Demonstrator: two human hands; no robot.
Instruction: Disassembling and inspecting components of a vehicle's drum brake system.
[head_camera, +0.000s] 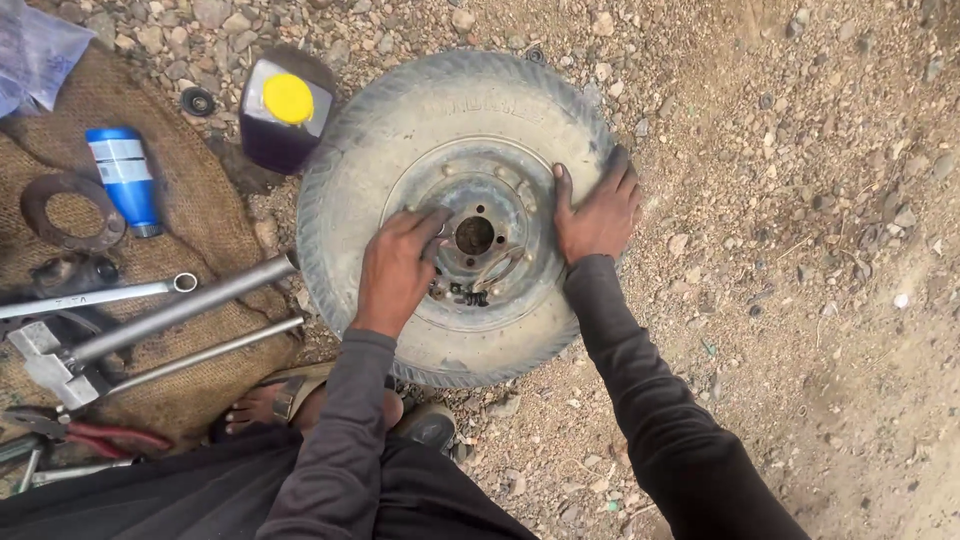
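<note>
A small dusty tyre (345, 200) on a worn metal rim (500, 175) lies flat on gravel ground. My left hand (398, 268) rests on the rim just left of the centre hub hole (474, 235), fingers bent toward it; whether it pinches anything small I cannot tell. My right hand (598, 212) lies flat and spread on the right side, across rim edge and tyre. Loose dark nuts (465, 292) sit on the rim below the hub.
On a burlap mat (200, 225) at left lie a blue tube (125, 178), a rusty ring (70, 212), a spanner (95, 297), long metal bars (185, 308) and red-handled pliers (110, 436). A dark jug with a yellow cap (285, 105) stands behind the tyre. My sandalled foot (290, 400) is beside it.
</note>
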